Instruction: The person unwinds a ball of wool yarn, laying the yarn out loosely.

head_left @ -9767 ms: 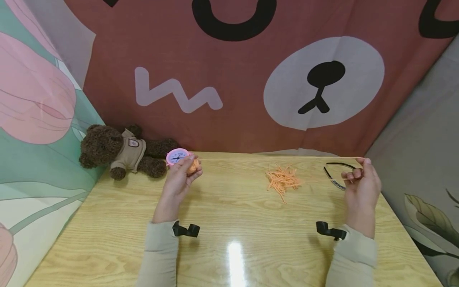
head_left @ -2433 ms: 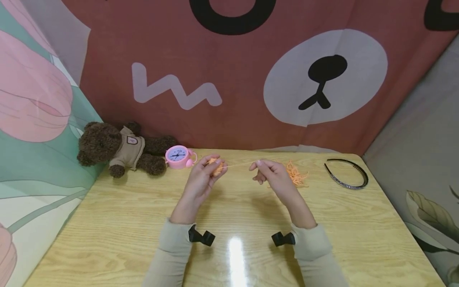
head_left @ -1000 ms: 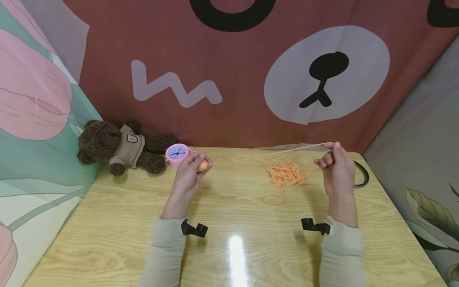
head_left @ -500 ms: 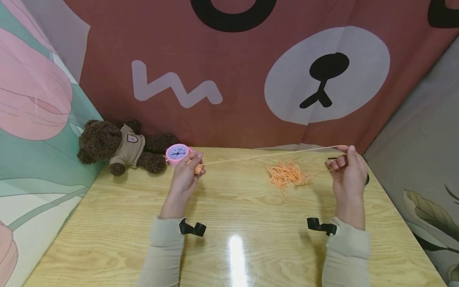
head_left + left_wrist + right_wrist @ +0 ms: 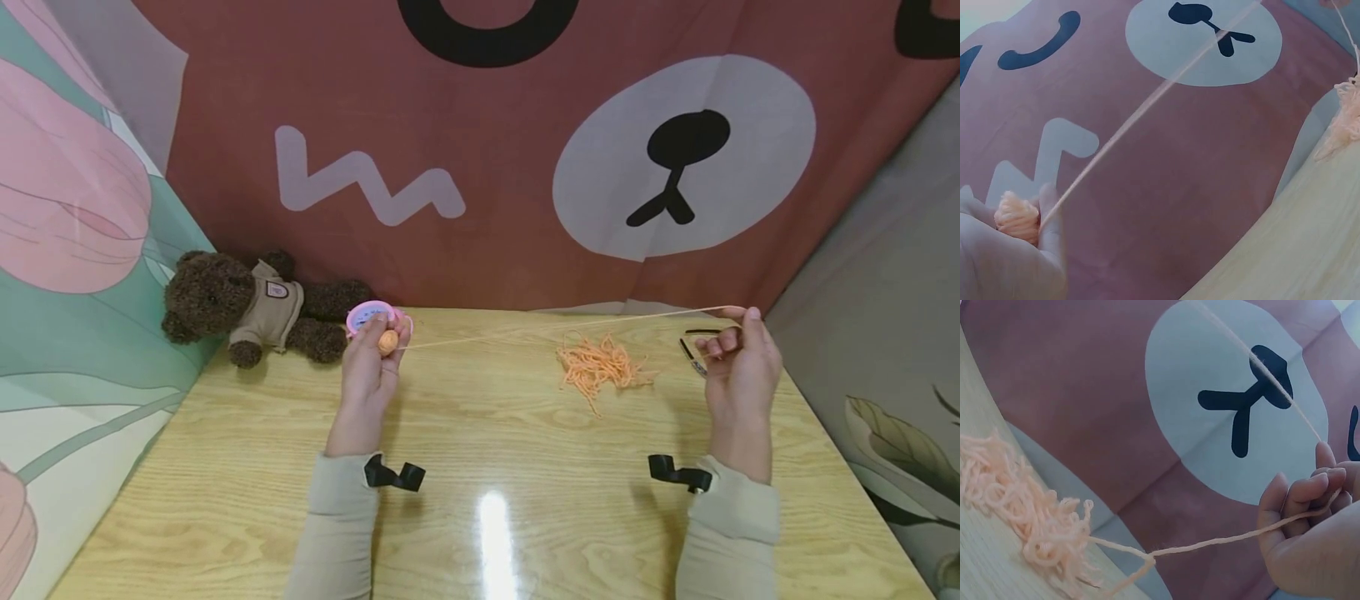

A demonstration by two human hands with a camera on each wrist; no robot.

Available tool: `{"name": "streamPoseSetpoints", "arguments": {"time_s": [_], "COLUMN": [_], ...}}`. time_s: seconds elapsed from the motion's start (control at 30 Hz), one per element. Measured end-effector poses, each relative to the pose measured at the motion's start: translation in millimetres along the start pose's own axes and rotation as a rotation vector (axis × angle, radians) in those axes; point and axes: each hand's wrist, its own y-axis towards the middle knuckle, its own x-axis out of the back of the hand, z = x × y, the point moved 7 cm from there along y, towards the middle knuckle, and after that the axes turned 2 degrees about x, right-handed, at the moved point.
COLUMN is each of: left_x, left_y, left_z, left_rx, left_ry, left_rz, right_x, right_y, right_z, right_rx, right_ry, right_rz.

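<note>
My left hand (image 5: pixel 367 367) holds a small wound ball of orange yarn (image 5: pixel 387 342) between thumb and fingers, in front of the pink alarm clock (image 5: pixel 367 314). From the ball a taut strand (image 5: pixel 525 331) runs across to my right hand (image 5: pixel 742 375), raised at the right side. In the right wrist view, the strand passes over the index fingertip, and the curled fingers (image 5: pixel 1300 503) grip the yarn. Its other end trails down to a loose heap of orange yarn (image 5: pixel 600 367) on the table. The left wrist view shows the ball (image 5: pixel 1017 217) up close, strand leaving beside a finger.
A brown teddy bear (image 5: pixel 262 308) in a beige shirt lies at the back left, its feet by the clock. Partly hidden behind my right hand is a black headband (image 5: pixel 693 354). A bear-print cloth (image 5: pixel 487 233) hangs behind the wooden table (image 5: pixel 525 483).
My right hand has moved outward to the right from near the middle, drawing the strand long and taut. My left hand has shifted slightly left, turning so the ball shows more.
</note>
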Motion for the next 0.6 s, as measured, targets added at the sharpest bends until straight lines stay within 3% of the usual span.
{"name": "streamPoseSetpoints", "arguments": {"time_s": [0.13,0.23,0.43,0.53,0.6], "left_x": [-0.4,-4.2,-16.4,-21.9,-25.3], "left_y": [-1.3,-3.1,-8.4,-12.3,-15.4], "left_z": [2.4,7.7,18.6,24.6,28.3], "left_rx": [0.063,0.133,0.205,0.235,0.247], "left_ry": [0.031,0.018,0.005,-0.005,0.003], "left_rz": [0.004,0.036,0.087,0.089,0.094], "right_x": [3.6,7.6,15.9,14.4,7.7], "right_y": [0.9,2.4,5.2,4.8,3.3], "right_z": [-0.3,-3.1,-10.0,-13.2,-17.5], "right_rx": [0.001,-0.022,-0.098,-0.095,-0.071], "right_ry": [-0.031,-0.171,-0.669,-0.943,-1.092], "right_rz": [-0.03,-0.056,-0.121,-0.138,-0.109]}}
